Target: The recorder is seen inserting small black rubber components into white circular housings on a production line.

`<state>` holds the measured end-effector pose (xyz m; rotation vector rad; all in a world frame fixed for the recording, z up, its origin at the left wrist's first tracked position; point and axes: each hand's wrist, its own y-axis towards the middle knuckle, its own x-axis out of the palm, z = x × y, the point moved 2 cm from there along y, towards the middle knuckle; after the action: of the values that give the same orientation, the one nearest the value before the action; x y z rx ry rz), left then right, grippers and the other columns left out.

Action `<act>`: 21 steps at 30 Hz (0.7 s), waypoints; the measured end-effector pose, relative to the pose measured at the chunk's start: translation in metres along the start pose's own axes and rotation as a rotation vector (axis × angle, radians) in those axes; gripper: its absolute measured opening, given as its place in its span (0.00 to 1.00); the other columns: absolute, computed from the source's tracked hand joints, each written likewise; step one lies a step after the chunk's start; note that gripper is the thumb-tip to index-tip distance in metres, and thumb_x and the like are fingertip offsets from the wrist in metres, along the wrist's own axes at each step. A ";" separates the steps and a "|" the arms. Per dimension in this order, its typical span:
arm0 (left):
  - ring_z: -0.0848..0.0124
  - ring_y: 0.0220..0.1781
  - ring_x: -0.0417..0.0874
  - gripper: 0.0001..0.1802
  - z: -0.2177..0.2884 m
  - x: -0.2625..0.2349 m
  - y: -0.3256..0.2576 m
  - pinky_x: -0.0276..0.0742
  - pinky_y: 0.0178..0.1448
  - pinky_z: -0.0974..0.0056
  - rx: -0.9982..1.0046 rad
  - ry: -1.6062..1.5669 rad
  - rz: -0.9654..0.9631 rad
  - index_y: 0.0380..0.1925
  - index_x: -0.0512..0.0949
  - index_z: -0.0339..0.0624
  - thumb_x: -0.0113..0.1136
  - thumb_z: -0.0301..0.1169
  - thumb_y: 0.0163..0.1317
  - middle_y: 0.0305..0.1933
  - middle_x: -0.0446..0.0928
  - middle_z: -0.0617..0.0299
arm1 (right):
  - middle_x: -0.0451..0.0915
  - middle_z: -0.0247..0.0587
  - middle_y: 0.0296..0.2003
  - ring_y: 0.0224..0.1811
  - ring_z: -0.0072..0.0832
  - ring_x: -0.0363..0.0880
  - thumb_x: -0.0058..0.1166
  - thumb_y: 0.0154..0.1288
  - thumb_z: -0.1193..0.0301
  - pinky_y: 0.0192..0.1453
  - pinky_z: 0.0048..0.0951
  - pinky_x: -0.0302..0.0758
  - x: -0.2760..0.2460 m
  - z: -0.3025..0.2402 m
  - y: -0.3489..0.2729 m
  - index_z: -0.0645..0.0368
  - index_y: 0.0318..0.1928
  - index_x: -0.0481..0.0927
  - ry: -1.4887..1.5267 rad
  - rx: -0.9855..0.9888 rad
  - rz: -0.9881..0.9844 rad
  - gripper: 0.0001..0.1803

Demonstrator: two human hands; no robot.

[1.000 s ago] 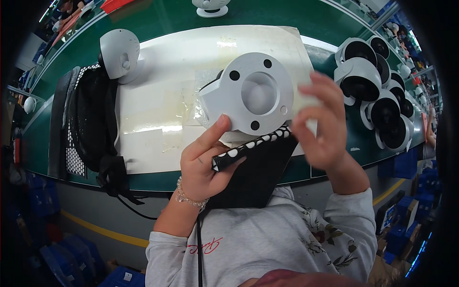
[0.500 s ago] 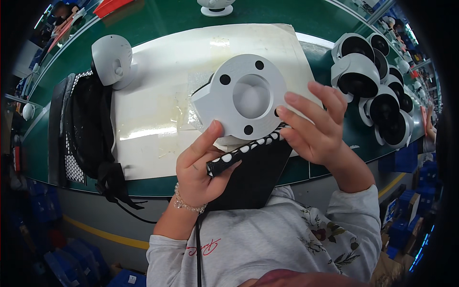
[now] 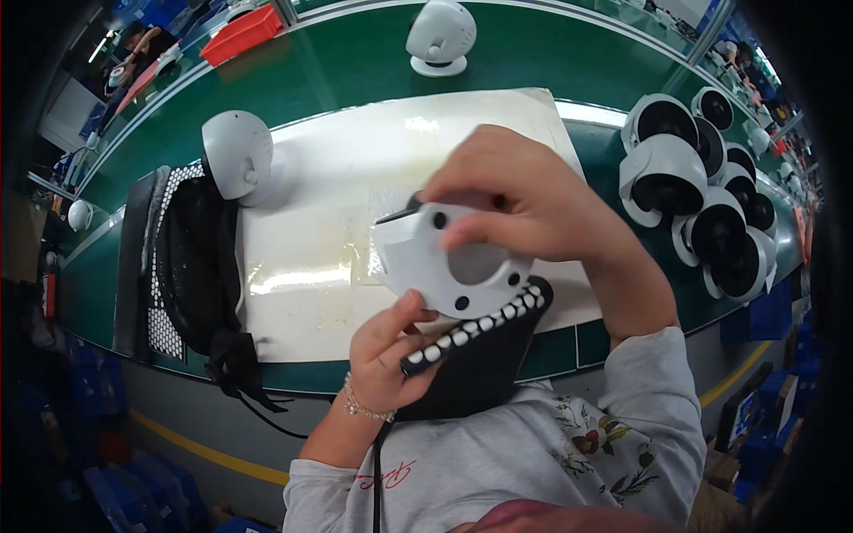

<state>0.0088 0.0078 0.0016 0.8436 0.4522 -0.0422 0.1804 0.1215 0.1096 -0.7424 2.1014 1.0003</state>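
A white rounded device [image 3: 404, 253] is held tilted over the mat, its ring-shaped base facing up with several black round dots on its rim. My left hand [image 3: 391, 346] is closed, with a finger on the device's near edge and a black strip with white round dots [image 3: 475, 327] pinched below it. The strip slants beneath the base, close to its near rim. Over the far side of the base arches my right hand [image 3: 515, 182], its thumb across the ring and its fingers bent down at the rim. The fingertips are partly blurred.
Under the device lies a white mat [image 3: 302, 311] on a green table [image 3: 355, 67]. White ball-shaped devices crowd the right [image 3: 666, 169]; another stands at left [image 3: 238, 155], one at the back [image 3: 442, 35]. A black bag-like item [image 3: 191, 266] lies left, a red tray [image 3: 240, 35] far left.
My right hand has moved from the right of the base to over its far side, fingers now curled onto it. The device has turned and tilted. The whole view has shifted slightly.
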 end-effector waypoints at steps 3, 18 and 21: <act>0.61 0.35 0.81 0.14 0.000 -0.006 -0.004 0.76 0.30 0.66 0.007 -0.015 -0.015 0.25 0.69 0.34 0.66 0.21 0.42 0.59 0.62 0.43 | 0.73 0.30 0.32 0.37 0.19 0.72 0.65 0.43 0.72 0.43 0.18 0.68 -0.009 0.029 -0.007 0.59 0.35 0.75 0.570 0.256 0.080 0.17; 0.68 0.27 0.79 0.11 0.005 -0.011 0.008 0.74 0.30 0.67 -0.097 -0.079 -0.116 0.23 0.75 0.37 0.68 0.22 0.37 0.39 0.77 0.53 | 0.76 0.40 0.34 0.39 0.37 0.74 0.51 0.55 0.66 0.43 0.37 0.70 -0.014 0.278 -0.024 0.57 0.30 0.79 -0.646 0.825 0.406 0.08; 0.67 0.26 0.79 0.12 0.004 -0.012 0.009 0.73 0.30 0.67 -0.080 -0.076 -0.143 0.23 0.75 0.37 0.68 0.22 0.36 0.38 0.78 0.53 | 0.77 0.41 0.33 0.39 0.37 0.75 0.50 0.56 0.65 0.44 0.36 0.70 -0.012 0.276 -0.023 0.56 0.31 0.80 -0.765 0.758 0.402 0.10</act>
<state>0.0012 0.0093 0.0152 0.7274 0.4390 -0.1870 0.2958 0.3370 -0.0205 0.4067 1.7248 0.4652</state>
